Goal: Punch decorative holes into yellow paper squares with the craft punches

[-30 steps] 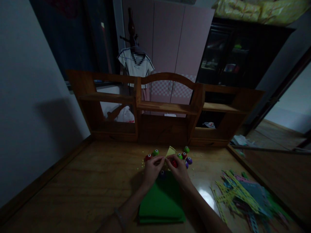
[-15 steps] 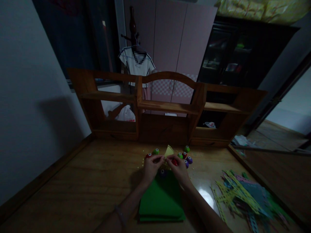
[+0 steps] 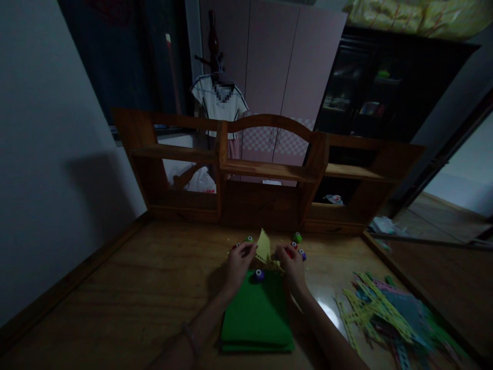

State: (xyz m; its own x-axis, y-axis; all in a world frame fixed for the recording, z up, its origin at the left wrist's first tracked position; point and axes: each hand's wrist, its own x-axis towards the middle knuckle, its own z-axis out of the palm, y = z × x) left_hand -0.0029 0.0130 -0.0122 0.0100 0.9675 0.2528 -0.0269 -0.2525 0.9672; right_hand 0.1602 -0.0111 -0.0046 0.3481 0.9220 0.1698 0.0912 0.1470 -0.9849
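Observation:
My left hand [image 3: 239,263] pinches a small yellow foam sheet [image 3: 264,245] by its left side. The sheet stands tilted up and has a row of holes along its edge. My right hand [image 3: 291,263] is a little to the right of the sheet, apart from it, fingers closed together; what they hold, if anything, is too small to make out. Small yellow scraps [image 3: 276,264] lie between the hands. A purple ball-shaped piece with an eye [image 3: 259,275] rests at the far edge of a green foam stack [image 3: 257,316], below both hands.
More eyed pieces lie around my hands, among them a green one [image 3: 297,237] and a purple one [image 3: 302,255]. Punched foam strips [image 3: 379,306] are heaped at the right. A wooden shelf unit [image 3: 265,169] stands along the desk's back.
My hands were together at the yellow sheet and have moved apart, the right one going right. The sheet stays with my left hand and now shows more fully.

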